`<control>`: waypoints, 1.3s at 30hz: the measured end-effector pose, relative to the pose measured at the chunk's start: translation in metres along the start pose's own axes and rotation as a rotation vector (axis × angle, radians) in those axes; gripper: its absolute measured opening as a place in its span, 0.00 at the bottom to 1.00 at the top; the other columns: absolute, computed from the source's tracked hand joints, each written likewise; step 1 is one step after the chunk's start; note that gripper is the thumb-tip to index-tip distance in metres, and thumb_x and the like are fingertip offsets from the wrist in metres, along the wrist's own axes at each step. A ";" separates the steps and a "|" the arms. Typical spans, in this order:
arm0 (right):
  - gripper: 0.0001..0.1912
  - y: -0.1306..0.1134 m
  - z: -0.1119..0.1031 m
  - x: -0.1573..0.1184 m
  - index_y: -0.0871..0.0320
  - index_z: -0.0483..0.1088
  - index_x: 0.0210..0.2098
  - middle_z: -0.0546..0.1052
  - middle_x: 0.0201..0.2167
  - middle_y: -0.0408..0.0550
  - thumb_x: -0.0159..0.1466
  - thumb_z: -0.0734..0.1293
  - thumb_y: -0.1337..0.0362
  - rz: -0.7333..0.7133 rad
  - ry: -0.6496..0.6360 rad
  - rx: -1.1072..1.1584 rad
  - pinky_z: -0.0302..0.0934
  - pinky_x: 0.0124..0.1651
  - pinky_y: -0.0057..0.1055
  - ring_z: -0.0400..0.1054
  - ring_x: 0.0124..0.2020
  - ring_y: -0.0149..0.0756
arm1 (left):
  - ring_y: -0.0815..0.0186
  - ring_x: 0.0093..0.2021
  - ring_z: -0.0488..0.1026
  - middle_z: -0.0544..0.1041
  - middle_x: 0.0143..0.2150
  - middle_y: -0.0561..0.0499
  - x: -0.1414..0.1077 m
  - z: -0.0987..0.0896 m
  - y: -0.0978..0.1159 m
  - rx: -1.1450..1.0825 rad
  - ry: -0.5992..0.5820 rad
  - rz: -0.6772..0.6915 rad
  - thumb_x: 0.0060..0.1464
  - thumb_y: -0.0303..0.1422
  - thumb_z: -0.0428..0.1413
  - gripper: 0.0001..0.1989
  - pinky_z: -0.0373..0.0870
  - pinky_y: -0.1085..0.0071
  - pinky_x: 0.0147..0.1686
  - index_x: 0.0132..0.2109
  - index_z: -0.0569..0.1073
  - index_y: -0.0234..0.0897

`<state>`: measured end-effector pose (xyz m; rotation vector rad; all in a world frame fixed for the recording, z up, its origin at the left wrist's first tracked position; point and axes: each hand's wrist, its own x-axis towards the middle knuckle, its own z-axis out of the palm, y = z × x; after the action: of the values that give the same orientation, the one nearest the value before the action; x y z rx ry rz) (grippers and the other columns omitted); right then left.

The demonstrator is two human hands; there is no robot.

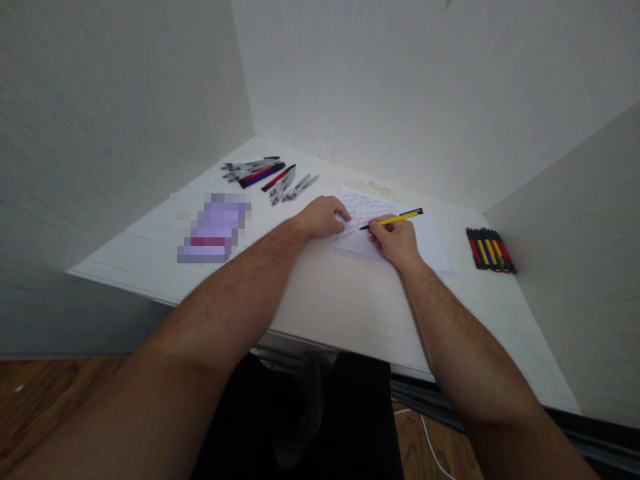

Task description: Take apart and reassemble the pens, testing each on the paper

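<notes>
My right hand (pixel 399 241) grips a yellow pen (pixel 400 218) with a black tip and black end. The pen slants, its tip down at the paper. Beneath it lies a stack of white paper (pixel 430 243), its left part covered in rows of handwriting too small to read. My left hand (pixel 324 217) rests at the left edge of the paper, fingers curved and apart, thumb and forefinger on the sheet. Nothing shows in that hand.
Clear-barrelled pens (pixel 300 189) and a red pen (pixel 279 178) lie left of the paper, near another pile of pens (pixel 250 171). A blurred purple item (pixel 217 227) is at left. Several red, yellow and dark pens (pixel 491 251) line up by the right wall (pixel 575 267).
</notes>
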<state>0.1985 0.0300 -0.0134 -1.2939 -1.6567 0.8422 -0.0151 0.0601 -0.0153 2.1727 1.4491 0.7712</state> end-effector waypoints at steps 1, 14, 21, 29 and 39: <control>0.14 0.000 0.000 0.000 0.61 0.75 0.33 0.75 0.21 0.45 0.58 0.67 0.56 -0.002 -0.004 -0.013 0.56 0.21 0.25 0.64 0.19 0.28 | 0.59 0.48 0.73 0.80 0.46 0.48 -0.001 -0.001 0.002 0.030 -0.017 -0.004 0.41 0.28 0.62 0.15 0.66 0.66 0.54 0.40 0.82 0.39; 0.13 0.003 -0.001 0.003 0.62 0.75 0.32 0.75 0.22 0.46 0.58 0.66 0.57 -0.012 -0.005 -0.098 0.56 0.24 0.26 0.65 0.21 0.29 | 0.62 0.49 0.74 0.79 0.49 0.48 -0.007 -0.007 0.017 0.119 -0.054 -0.048 0.45 0.29 0.61 0.15 0.67 0.69 0.54 0.43 0.82 0.38; 0.14 0.004 -0.001 0.004 0.62 0.75 0.34 0.75 0.22 0.46 0.58 0.66 0.57 0.001 0.003 -0.075 0.56 0.23 0.26 0.65 0.20 0.28 | 0.62 0.49 0.73 0.79 0.49 0.48 -0.005 -0.007 0.015 0.107 -0.053 -0.050 0.45 0.29 0.61 0.15 0.68 0.69 0.54 0.43 0.82 0.39; 0.12 0.004 -0.002 0.004 0.62 0.75 0.34 0.75 0.21 0.45 0.58 0.66 0.58 0.016 0.010 -0.067 0.56 0.21 0.25 0.64 0.18 0.28 | 0.63 0.48 0.74 0.79 0.48 0.50 -0.005 -0.006 0.014 0.104 -0.045 -0.063 0.44 0.29 0.61 0.15 0.68 0.69 0.53 0.42 0.82 0.40; 0.12 0.004 -0.001 0.004 0.61 0.75 0.33 0.74 0.21 0.45 0.57 0.66 0.58 0.041 0.020 -0.045 0.56 0.20 0.24 0.64 0.18 0.27 | 0.63 0.47 0.74 0.79 0.48 0.49 -0.005 -0.006 0.014 0.103 -0.049 -0.060 0.44 0.29 0.61 0.15 0.68 0.69 0.52 0.43 0.81 0.40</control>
<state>0.2009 0.0355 -0.0159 -1.3673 -1.6468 0.8176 -0.0106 0.0507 -0.0034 2.1966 1.5531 0.6316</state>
